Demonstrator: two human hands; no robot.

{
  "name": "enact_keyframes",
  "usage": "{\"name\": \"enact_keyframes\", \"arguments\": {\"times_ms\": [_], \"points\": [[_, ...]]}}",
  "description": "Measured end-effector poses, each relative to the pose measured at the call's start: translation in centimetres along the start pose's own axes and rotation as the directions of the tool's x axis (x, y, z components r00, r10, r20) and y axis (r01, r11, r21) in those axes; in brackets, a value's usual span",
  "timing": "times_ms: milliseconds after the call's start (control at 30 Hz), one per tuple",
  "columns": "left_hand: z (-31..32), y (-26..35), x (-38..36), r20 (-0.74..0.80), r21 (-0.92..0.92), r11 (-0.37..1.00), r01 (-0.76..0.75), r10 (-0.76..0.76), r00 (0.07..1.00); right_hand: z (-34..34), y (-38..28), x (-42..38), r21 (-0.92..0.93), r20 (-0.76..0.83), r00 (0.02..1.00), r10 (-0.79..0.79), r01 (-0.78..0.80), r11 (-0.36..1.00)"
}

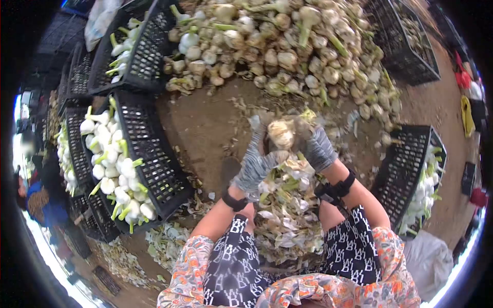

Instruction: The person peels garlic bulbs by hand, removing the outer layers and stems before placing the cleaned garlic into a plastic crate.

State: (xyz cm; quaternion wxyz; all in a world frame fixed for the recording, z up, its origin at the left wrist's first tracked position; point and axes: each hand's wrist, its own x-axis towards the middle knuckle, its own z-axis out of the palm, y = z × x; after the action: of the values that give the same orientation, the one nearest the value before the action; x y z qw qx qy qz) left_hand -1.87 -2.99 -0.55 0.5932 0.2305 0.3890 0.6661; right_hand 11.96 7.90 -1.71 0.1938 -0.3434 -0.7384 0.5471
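Note:
Both of my hands wear grey striped gloves and meet in the middle of the view. A brownish garlic bulb (281, 134) sits between them, its outer skin rough and dirty. My left hand (253, 163) is curled at the bulb's left and lower side, its thumb below it. My right hand (318, 147) closes on the bulb's right side, by a yellow-green piece (308, 115); its fingertips are partly hidden. Under my hands, between my knees, lies a heap of loose peelings (288, 226).
A large pile of unpeeled garlic (287, 51) spreads across the far side. Black crates of white garlic stand at the left (154, 154) and right (400, 177). Another black crate (411, 46) is at the upper right. A white sack (429, 262) lies lower right.

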Motion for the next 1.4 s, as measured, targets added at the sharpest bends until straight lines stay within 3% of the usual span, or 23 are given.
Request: {"name": "enact_keyframes", "arguments": {"times_ms": [33, 67, 167, 267, 300, 433, 533, 733, 767, 900, 967, 1000, 1033, 1167, 1267, 1333, 1367, 1400], "points": [[0.0, -0.5, 0.1, 0.046, 0.095, 0.991, -0.093, 0.089, 0.995, -1.0, -1.1, -0.4, 0.127, 0.092, 0.965, 0.245, -0.255, 0.959], [0.0, -1.1, 0.1, 0.025, 0.127, 0.987, -0.097, 0.094, 0.995, -1.2, -2.0, -0.4, 0.360, 0.156, 0.884, 0.440, -0.466, 0.808], [-0.4, -1.8, 0.3, -0.005, 0.234, 0.961, -0.146, 0.152, 0.988, -1.8, -1.2, -1.0, 0.447, 0.093, 0.935, 0.342, -0.346, 0.825], [0.0, -1.1, 0.2, 0.004, 0.392, 0.904, -0.173, 0.187, 0.982, -1.2, -1.1, -0.3, 0.362, 0.019, 0.988, 0.150, -0.147, 0.921], [0.5, -0.7, 0.2, 0.024, 0.408, 0.894, -0.186, 0.193, 0.981, -1.8, -3.0, -1.0, 0.362, 0.024, 0.961, 0.276, -0.265, 0.894], [1.0, -0.7, 0.1, -0.027, 0.255, 0.963, -0.085, 0.096, 0.995, -2.0, -4.3, -1.0, 0.415, -0.036, 0.975, 0.219, -0.185, 0.891], [1.4, -0.7, 0.2, -0.050, 0.103, 0.994, -0.036, 0.041, 0.998, -2.6, -3.7, -0.9, 0.378, 0.056, 0.943, 0.328, -0.324, 0.867], [0.9, 0.8, 0.0, -0.046, -0.111, 0.976, 0.189, -0.195, 0.980, -2.9, -2.3, -0.9, 0.429, 0.069, 0.970, 0.235, -0.241, 0.871], [0.9, 0.9, 0.1, -0.097, -0.149, 0.959, 0.239, -0.255, 0.962, -3.3, -3.1, -0.8, 0.524, 0.190, 0.931, 0.312, -0.364, 0.770], [1.6, 1.6, 0.7, -0.274, -0.255, 0.869, 0.423, -0.485, 0.831, -3.3, -2.4, -0.7, 0.310, 0.267, 0.878, 0.396, -0.468, 0.828], [0.9, 1.2, 1.5, -0.322, -0.295, 0.845, 0.447, -0.528, 0.786, -1.9, -0.2, -1.1, 0.104, 0.067, 0.992, 0.103, -0.110, 0.988], [0.6, 1.0, 1.8, -0.343, -0.315, 0.833, 0.455, -0.547, 0.764, -1.5, 0.8, -1.3, -0.029, -0.004, 0.997, -0.072, 0.072, 0.997], [1.7, 2.2, 2.2, -0.446, -0.326, 0.838, 0.438, -0.545, 0.710, -2.1, -0.6, -1.5, -0.229, 0.080, 0.996, 0.031, -0.012, 0.973], [-0.2, 1.9, 2.6, -0.298, -0.282, 0.879, 0.385, -0.461, 0.836, -1.3, -1.1, -2.4, -0.022, 0.012, 0.999, -0.037, 0.037, 0.999], [0.4, 1.0, 1.5, -0.212, 0.163, 0.972, 0.170, -0.134, 0.968, -1.7, -2.1, -1.8, -0.077, -0.022, 0.995, -0.093, 0.091, 0.993], [0.4, -0.4, 2.1, -0.044, 0.368, 0.916, -0.160, 0.189, 0.981, -2.0, -2.5, -1.8, -0.219, -0.014, 0.983, -0.186, 0.178, 0.959], [0.9, -0.6, 1.8, -0.033, 0.402, 0.902, -0.159, 0.187, 0.982, -2.1, -2.6, -1.8, -0.289, -0.003, 0.973, -0.230, 0.220, 0.932], [1.3, -0.6, 1.7, -0.024, 0.435, 0.886, -0.158, 0.187, 0.982, -2.2, -2.7, -1.8, -0.239, 0.006, 0.974, -0.227, 0.222, 0.945]]}}
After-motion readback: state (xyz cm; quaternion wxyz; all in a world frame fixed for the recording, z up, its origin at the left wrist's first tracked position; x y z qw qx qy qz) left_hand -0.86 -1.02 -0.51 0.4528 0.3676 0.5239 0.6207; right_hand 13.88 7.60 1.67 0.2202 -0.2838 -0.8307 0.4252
